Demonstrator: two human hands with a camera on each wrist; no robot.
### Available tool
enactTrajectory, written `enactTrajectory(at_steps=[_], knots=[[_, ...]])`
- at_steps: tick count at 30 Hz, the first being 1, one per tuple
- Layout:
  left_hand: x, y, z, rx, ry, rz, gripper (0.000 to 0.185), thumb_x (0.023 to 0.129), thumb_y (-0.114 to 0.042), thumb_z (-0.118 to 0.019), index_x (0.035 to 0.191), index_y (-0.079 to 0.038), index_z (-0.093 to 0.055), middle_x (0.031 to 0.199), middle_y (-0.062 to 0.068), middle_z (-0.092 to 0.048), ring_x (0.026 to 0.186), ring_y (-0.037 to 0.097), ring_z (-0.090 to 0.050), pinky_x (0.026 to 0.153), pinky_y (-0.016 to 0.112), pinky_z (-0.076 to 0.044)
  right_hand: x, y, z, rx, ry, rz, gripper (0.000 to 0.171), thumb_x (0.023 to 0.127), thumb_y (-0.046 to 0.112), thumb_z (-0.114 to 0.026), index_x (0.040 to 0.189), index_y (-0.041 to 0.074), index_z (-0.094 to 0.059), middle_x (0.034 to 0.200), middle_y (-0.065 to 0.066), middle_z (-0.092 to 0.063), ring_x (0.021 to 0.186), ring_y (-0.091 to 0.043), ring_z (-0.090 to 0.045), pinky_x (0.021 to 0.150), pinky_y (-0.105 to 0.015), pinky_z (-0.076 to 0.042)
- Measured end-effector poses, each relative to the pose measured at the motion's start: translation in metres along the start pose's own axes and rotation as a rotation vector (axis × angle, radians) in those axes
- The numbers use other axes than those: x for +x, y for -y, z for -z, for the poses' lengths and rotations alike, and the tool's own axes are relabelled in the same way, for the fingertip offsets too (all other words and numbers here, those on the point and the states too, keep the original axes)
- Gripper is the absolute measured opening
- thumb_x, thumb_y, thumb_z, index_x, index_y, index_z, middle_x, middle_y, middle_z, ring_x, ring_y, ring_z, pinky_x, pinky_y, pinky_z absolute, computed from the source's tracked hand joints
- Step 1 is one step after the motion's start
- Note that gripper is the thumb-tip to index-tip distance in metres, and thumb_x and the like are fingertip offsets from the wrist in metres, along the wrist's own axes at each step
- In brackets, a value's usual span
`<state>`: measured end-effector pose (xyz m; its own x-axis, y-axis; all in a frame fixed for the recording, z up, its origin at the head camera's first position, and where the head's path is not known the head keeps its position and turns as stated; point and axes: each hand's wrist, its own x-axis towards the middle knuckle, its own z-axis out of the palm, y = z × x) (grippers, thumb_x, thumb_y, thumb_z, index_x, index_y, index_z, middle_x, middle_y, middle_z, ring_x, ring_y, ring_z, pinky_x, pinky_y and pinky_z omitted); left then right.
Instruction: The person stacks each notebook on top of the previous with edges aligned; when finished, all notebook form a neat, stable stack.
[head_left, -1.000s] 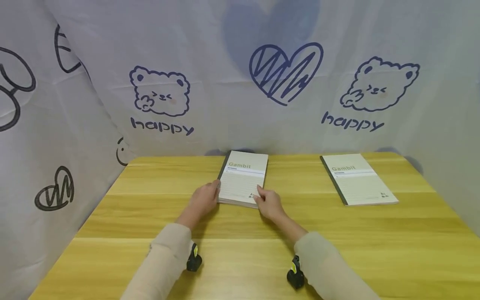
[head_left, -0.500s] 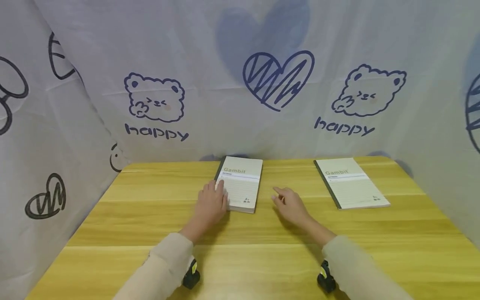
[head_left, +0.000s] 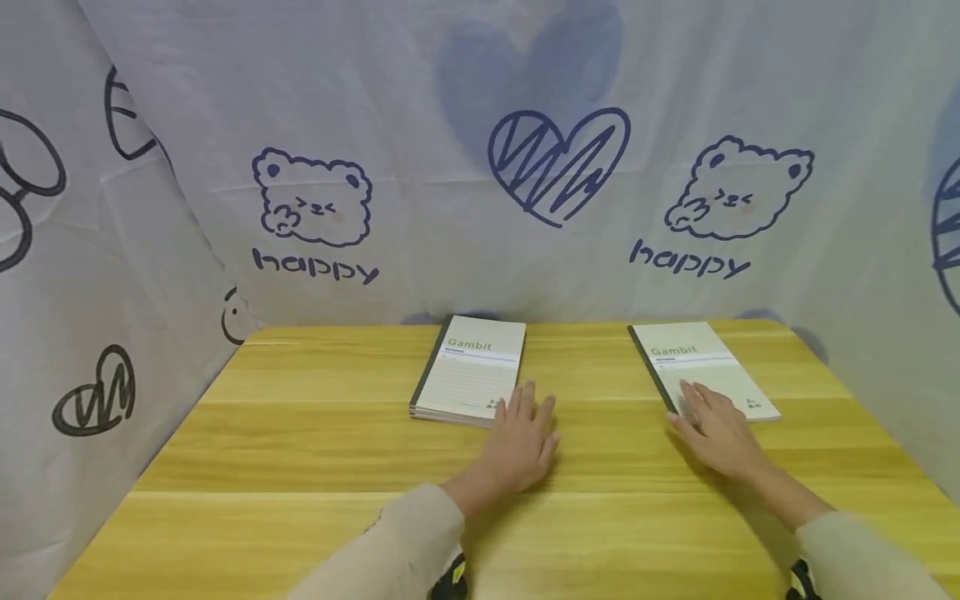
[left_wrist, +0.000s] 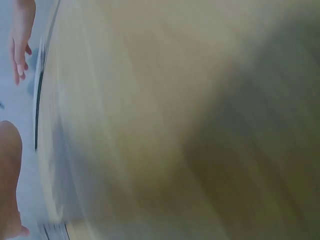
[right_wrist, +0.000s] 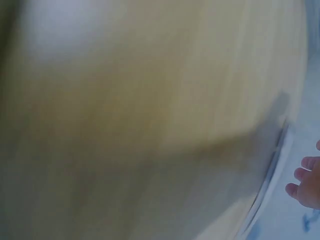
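A stack of cream notebooks [head_left: 472, 367] with dark spines and "Gambit" on the top cover lies near the table's back edge. Spread fingers of my left hand [head_left: 517, 446] overlap its lower right corner in the head view; nothing is held. My right hand [head_left: 718, 432] hovers over the lower left part of another Gambit notebook [head_left: 693, 358], fingers extended toward the back. From the left wrist, the notebook stack [left_wrist: 55, 231] shows only as a sliver below my left hand [left_wrist: 7, 180]. The right wrist view has my right hand [right_wrist: 310, 185] above the thin notebook edge [right_wrist: 267, 180].
The yellow wood-grain table [head_left: 300, 467] spans the foreground. Behind it hangs a white cloth [head_left: 450, 267] printed with hearts, bears and "happy", and more cloth hangs along both sides. Dark wrist devices sit below both sleeves.
Both hands held the sides of the notebook stack a second ago. They have let go and moved right, the right hand reaching the other notebook. The stack and notebook stay in place.
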<state>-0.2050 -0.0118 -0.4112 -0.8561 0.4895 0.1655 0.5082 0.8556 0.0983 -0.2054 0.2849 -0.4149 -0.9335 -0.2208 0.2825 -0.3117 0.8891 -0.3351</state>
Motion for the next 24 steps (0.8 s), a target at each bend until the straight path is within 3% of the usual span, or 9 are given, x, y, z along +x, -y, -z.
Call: enactTrajectory(at_steps=[5,10,18,24], knots=[[0.011,-0.03,-0.009,0.041,0.096,-0.029,0.055,0.1,-0.042,-0.026,0.147,-0.015,-0.024,0.154,0.019,-0.015,0.141,0.034,-0.02,0.112,0.052,-0.023,-0.018,-0.04,0.011,-0.039,0.044,-0.043,0.065,0.096,0.034,-0.045,0.136,-0.015,-0.031,0.135,-0.043,-0.03,0.121,-0.058,-0.029,0.096,-0.068,-0.023],[0.024,-0.056,-0.016,0.049,0.135,-0.037,0.058,0.099,-0.048,-0.022,0.149,-0.019,-0.02,0.155,0.016,-0.013,0.142,0.032,-0.017,0.113,0.05,-0.022,-0.029,-0.07,0.017,-0.092,0.117,-0.076,0.07,0.097,0.038,-0.039,0.139,-0.016,-0.022,0.137,-0.045,-0.021,0.124,-0.061,-0.021,0.096,-0.07,-0.018],[0.044,-0.088,-0.028,0.104,0.219,-0.048,0.064,0.096,-0.057,-0.016,0.15,-0.023,-0.015,0.157,0.007,-0.01,0.145,0.023,-0.011,0.115,0.045,-0.019,-0.032,-0.09,0.018,-0.103,0.218,-0.107,0.073,0.098,0.041,-0.035,0.137,-0.02,-0.02,0.138,-0.045,-0.017,0.127,-0.06,-0.015,0.094,-0.073,-0.015],[0.055,-0.105,-0.033,0.151,0.241,-0.101,0.066,0.095,-0.059,-0.012,0.15,-0.023,-0.012,0.157,-0.001,-0.007,0.145,0.015,-0.009,0.116,0.039,-0.017,-0.032,-0.093,0.014,-0.065,0.219,-0.106,0.073,0.098,0.04,-0.037,0.136,-0.02,-0.023,0.136,-0.047,-0.018,0.126,-0.061,-0.016,0.092,-0.075,-0.014]])
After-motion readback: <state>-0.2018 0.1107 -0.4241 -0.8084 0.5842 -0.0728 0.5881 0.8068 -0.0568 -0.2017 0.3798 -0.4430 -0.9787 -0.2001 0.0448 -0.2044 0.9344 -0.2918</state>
